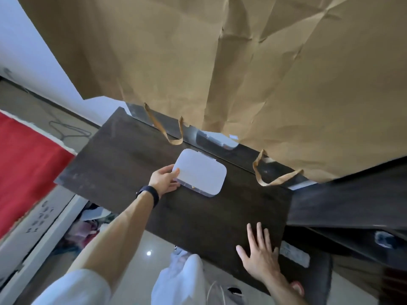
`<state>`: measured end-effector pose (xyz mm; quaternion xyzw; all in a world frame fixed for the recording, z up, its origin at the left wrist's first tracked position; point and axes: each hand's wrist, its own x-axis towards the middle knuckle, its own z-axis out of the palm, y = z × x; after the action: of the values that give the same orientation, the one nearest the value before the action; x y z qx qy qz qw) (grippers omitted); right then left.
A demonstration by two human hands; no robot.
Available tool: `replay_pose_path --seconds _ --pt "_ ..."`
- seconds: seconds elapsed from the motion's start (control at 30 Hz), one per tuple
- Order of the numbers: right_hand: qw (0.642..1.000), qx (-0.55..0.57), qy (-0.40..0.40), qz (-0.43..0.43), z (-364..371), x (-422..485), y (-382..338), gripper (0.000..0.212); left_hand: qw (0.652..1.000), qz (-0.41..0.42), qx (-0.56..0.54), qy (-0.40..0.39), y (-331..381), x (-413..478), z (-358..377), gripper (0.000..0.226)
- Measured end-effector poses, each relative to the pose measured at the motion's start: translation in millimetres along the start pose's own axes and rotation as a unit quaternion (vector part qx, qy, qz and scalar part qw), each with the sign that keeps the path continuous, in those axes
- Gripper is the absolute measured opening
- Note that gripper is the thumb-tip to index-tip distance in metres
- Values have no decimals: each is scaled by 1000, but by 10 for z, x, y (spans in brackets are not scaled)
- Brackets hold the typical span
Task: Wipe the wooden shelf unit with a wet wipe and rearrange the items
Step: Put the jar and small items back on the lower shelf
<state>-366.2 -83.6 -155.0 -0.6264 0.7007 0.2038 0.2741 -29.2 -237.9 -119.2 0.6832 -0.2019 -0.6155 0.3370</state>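
Note:
A dark wooden shelf top [132, 155] fills the middle of the head view. On it lies a flat white box with rounded corners [201, 171], near the back. My left hand [164, 179] grips the box's left end, thumb on its lid. My right hand [259, 254] hovers or rests flat with spread fingers at the shelf's front right edge, holding nothing. No wet wipe is visible.
A large brown paper bag [242, 62] hangs over the back of the shelf, its handles [264, 172] drooping onto the top. A lower dark shelf [352, 199] extends right. A red cloth [24, 161] lies at left, tiled floor [141, 260] below.

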Motion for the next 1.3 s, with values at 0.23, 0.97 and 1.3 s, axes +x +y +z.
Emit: replay_pose_path --seconds 0.23,0.97,1.3 --pt "1000 21 -12 20 19 -15 -47 84 999 9 -9 33 0 290 157 32" --pt "982 182 49 -2 -130 -130 135 66 992 -13 44 115 -289 181 406 32" --pt "894 307 296 139 -279 -733 1867 33 854 154 491 -77 -1350 -1025 2216 24"
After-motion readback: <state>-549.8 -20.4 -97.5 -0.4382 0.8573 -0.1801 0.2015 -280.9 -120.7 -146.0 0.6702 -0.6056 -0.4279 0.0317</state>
